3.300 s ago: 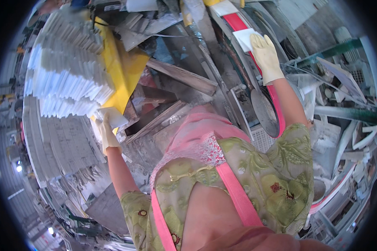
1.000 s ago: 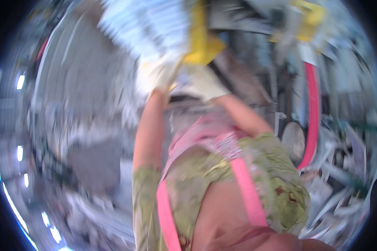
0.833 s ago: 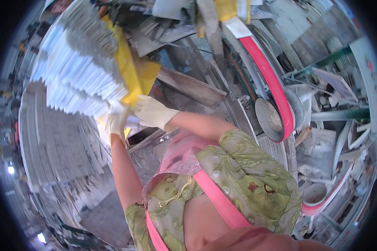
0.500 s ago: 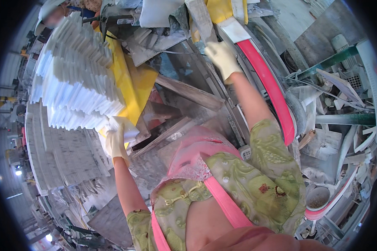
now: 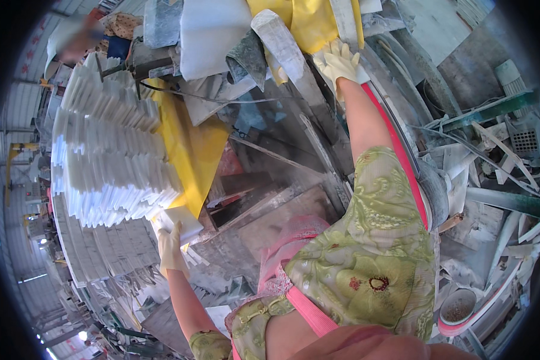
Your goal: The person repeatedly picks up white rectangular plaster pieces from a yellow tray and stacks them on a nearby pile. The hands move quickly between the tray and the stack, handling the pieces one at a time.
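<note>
My left hand (image 5: 173, 249), in a pale rubber glove, grips a white tile (image 5: 185, 221) at the near end of a long stack of white tiles (image 5: 111, 147). Its thumb lies over the tile's edge; whether more than one piece is held I cannot tell. Farther off on the right, my gloved right hand (image 5: 337, 66) has its fingers spread at the far end of a red belt (image 5: 405, 165). Just past its wrist shows a corner of another white tile (image 5: 362, 75), mostly covered by that hand. Yellow sheeting (image 5: 312, 24) lies directly beyond the fingers.
More yellow sheeting (image 5: 189, 159) runs along the tile stack. Grey boards (image 5: 105, 246) stand below it. A person (image 5: 81, 39) is at the far left. Green metal bars (image 5: 504, 201), stone scraps and a bowl (image 5: 458, 305) fill the right side.
My right hand has reached farther along the belt, over the white tile there, and its fingers have spread. My left hand stays on the stack's near end. The view has shifted.
</note>
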Motion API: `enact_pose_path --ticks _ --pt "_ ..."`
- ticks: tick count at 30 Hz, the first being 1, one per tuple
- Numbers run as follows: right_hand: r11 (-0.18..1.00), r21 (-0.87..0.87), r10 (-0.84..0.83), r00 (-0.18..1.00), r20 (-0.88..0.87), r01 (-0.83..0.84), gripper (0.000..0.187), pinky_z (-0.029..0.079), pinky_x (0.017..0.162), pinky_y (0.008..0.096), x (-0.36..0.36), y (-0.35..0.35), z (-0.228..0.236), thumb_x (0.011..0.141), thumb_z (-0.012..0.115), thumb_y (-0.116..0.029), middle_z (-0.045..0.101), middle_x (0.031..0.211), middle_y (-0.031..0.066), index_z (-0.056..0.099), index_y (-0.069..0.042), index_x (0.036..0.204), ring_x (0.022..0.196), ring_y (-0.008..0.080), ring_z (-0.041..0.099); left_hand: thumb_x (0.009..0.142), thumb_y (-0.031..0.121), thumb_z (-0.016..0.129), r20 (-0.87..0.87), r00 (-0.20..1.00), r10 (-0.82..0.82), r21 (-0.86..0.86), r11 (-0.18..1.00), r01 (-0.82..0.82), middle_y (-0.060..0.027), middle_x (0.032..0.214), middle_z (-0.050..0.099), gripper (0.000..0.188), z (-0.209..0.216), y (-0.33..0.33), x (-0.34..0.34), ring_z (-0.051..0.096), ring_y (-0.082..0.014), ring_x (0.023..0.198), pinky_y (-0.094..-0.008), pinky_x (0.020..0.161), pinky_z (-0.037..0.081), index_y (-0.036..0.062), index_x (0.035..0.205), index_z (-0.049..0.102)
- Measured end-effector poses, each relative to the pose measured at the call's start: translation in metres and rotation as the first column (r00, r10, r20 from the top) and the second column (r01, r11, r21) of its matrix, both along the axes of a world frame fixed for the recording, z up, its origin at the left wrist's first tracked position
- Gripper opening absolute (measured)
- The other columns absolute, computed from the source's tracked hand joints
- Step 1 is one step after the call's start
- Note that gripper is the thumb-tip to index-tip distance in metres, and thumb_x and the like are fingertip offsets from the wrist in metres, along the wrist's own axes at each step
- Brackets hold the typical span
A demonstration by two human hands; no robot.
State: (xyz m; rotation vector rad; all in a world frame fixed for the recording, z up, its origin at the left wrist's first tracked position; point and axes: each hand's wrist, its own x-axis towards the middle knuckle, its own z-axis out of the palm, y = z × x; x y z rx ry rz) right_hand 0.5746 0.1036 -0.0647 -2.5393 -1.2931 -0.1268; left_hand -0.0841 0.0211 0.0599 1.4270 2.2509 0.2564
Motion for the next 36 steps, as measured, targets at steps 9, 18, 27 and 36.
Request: enact_pose_path --ticks 9,18,27,36 --pt "0.992 -0.043 0.122 0.991 0.051 -0.12 0.064 0.013 0.124 0.0603 -0.004 -0.041 -0.007 0.103 0.047 -0.053 0.029 0.169 0.0027 0.041 -0.019 0.156 0.156 0.026 0.023 0.087 0.042 0.077 0.036 0.999 -0.01 0.017 1.0 0.01 -0.0267 0.137 0.06 0.08 0.006 -0.005 0.008 0.059 -0.0356 0.127 -0.0414 0.108 0.044 -0.0127 0.139 0.051" --pt "0.982 -0.071 0.181 0.978 0.101 -0.174 0.058 0.017 0.124 0.058 -0.02 -0.13 -0.009 0.105 0.045 -0.042 0.037 0.164 0.0078 0.041 -0.016 0.157 0.153 0.0273 0.027 0.083 0.052 0.076 -0.036 0.997 -0.071 0.103 0.992 0.074 -0.0293 0.125 0.067 0.082 -0.009 -0.002 0.0 0.065 -0.0375 0.12 -0.0414 0.103 0.047 -0.0123 0.131 0.059" --pt "0.854 0.039 0.52 0.845 -0.127 -0.52 0.066 0.034 0.119 0.0441 0.01 -0.243 0.054 0.089 0.07 -0.017 0.048 0.156 0.0125 0.049 -0.013 0.151 0.145 0.0295 0.042 0.082 0.057 0.075 0.054 0.998 -0.031 0.176 0.984 0.021 -0.0261 0.126 0.067 0.082 -0.014 -0.011 0.002 0.065 -0.034 0.118 -0.0405 0.101 0.048 -0.0093 0.129 0.062" --pt "0.865 -0.432 0.407 0.859 0.31 -0.254 0.056 0.037 0.119 0.0459 -0.041 -0.218 0.019 0.101 0.044 -0.01 0.037 0.161 0.026 0.035 0.0 0.155 0.144 0.0412 0.044 0.084 0.057 0.074 -0.002 0.998 -0.064 0.163 0.985 0.064 -0.0237 0.125 0.068 0.079 -0.003 -0.014 0.01 0.065 -0.0352 0.118 -0.0404 0.101 0.047 -0.0055 0.132 0.062"
